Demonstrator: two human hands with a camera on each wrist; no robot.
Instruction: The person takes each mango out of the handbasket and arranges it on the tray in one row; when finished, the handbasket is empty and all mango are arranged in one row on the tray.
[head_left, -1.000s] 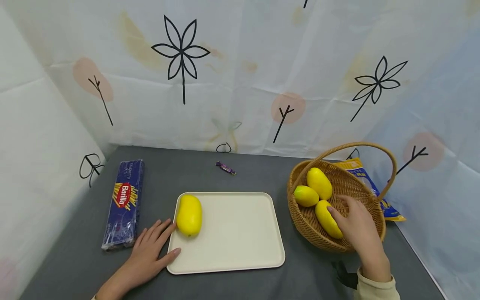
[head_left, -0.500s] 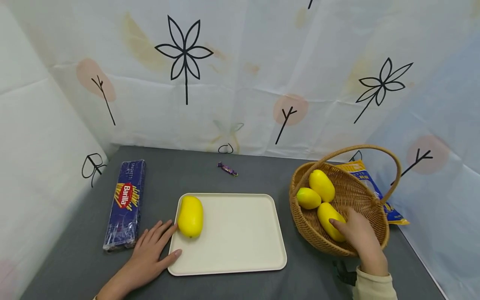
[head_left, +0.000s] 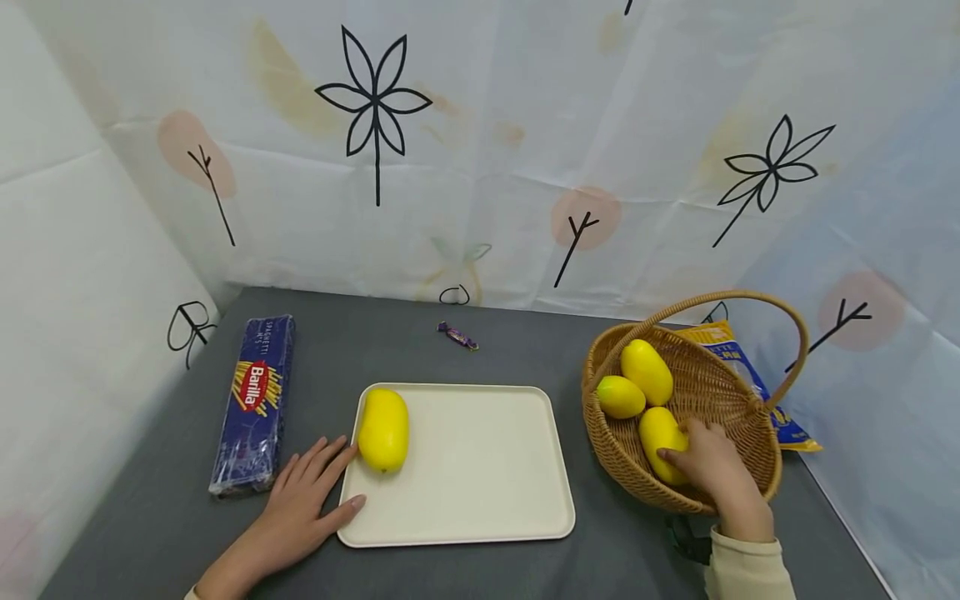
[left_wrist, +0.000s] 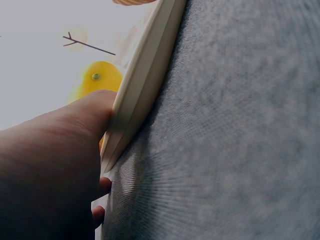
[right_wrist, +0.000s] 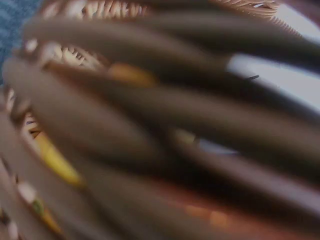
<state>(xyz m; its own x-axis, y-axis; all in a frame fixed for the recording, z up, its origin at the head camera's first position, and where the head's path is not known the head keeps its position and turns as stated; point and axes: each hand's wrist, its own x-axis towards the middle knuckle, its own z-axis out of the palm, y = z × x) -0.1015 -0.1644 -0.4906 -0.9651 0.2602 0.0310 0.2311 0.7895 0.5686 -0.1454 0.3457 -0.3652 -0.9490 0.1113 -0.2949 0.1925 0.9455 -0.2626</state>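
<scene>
My right hand (head_left: 712, 467) reaches into a wicker basket (head_left: 611, 458) and grips a yellow mango (head_left: 658, 433), thumb on its near side and fingers over its right side. In the right wrist view the basket's wicker strands (right_wrist: 150, 115) run blurred across the picture and hide most of the hand. Another mango (head_left: 647, 372) and a lemon (head_left: 621, 397) lie at the basket's left side. My left hand (head_left: 300, 508) lies at the left edge of a cream tray (head_left: 480, 467), fingers spread and thumb on the rim. A mango (head_left: 384, 431) rests on the tray beside its fingertips.
A blue spaghetti pack (head_left: 253, 408) lies left of the tray, near the left hand. One purple wrapped candy (head_left: 457, 336) lies behind the tray. A blue and yellow bag (head_left: 731, 350) leans behind the basket, whose tall handle (head_left: 795, 317) arches over its opening.
My right hand has closed in on the mango in the basket, and that mango has shifted and turned slightly. The left hand stays at the tray's edge.
</scene>
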